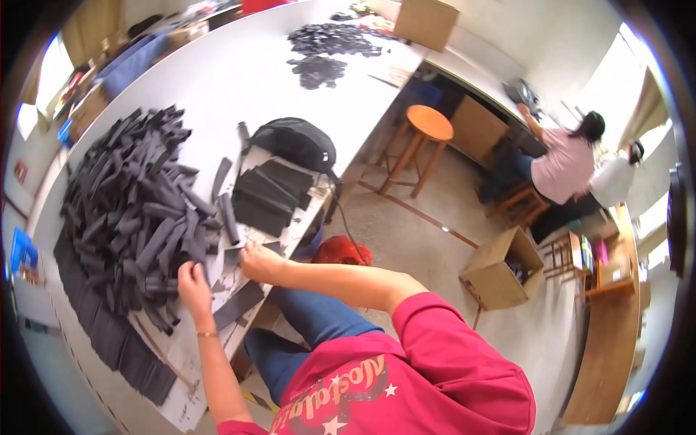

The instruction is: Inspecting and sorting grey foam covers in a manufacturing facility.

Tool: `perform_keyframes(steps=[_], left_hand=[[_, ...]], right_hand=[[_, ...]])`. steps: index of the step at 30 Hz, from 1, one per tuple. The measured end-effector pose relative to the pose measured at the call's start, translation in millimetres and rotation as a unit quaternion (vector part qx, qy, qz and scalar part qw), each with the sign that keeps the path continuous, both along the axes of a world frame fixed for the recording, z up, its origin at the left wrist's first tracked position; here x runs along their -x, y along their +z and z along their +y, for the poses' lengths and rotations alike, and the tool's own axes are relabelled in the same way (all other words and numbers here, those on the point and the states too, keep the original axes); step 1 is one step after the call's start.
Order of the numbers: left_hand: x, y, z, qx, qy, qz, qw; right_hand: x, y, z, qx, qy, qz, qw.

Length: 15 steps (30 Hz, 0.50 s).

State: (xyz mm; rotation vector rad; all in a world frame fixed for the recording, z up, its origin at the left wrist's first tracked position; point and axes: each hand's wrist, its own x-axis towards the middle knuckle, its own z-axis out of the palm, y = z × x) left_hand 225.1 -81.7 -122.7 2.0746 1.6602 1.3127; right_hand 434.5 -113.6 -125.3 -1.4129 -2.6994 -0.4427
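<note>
A large heap of dark grey rolled fabric pieces [138, 210] lies on the left of the white table [217, 94]. At its near edge, my left hand [194, 288] has its fingers closed around a dark grey fabric piece [205, 275]. My right hand [262, 263] is pinched over the table edge beside a small dark scrap; what its fingertips hold is too small to make out. Just beyond it sits a stack of flat black fabric pieces [270, 197]. Between my forearms lies a flat dark strip [239, 304]. Two loose rolled pieces [228, 217] rest between heap and stack.
Behind the stack stands a round black mesh-covered object [293, 141] with a cord hanging off the table. Flat dark strips [109, 333] line the near left. An orange stool [429, 123], a cardboard box [504, 268] and a red bag [341, 251] stand right; two people sit beyond.
</note>
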Motion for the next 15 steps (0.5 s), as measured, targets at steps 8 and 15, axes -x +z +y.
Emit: perform_keyframes(steps=[8,15], left_hand=[[-22.6,35.6,-25.5,0.195,-0.046,-0.494,0.846],[1.5,37.8,-42.0,0.261,-0.096,-0.733,0.621]], right_hand=[[-50.1,7.6,-3.7,-0.05,-0.052,0.101,0.992],[-43.8,16.9,1.4,-0.036,-0.098,0.179,0.978]])
